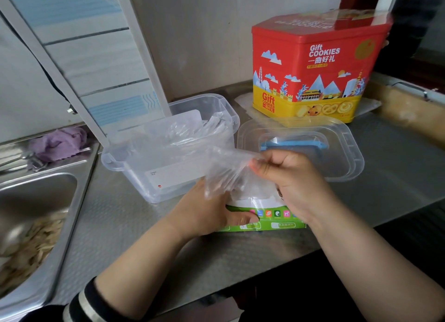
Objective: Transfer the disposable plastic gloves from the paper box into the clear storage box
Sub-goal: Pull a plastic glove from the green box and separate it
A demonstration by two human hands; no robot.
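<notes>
Gloves [224, 172] pinched in the right hand [286, 177] rise from the paper box [265, 221], which the left hand [207, 211] grips, beside the clear storage box [168, 153]; the thin film may tear or drag extra sheets.

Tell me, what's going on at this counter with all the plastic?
A person is moving thin clear plastic gloves out of a green and white paper box. The left hand holds the box down on the steel counter, while the right hand pinches a glove pulled from its opening. The clear storage box beside it already holds some gloves; its lid lies nearby.
</notes>
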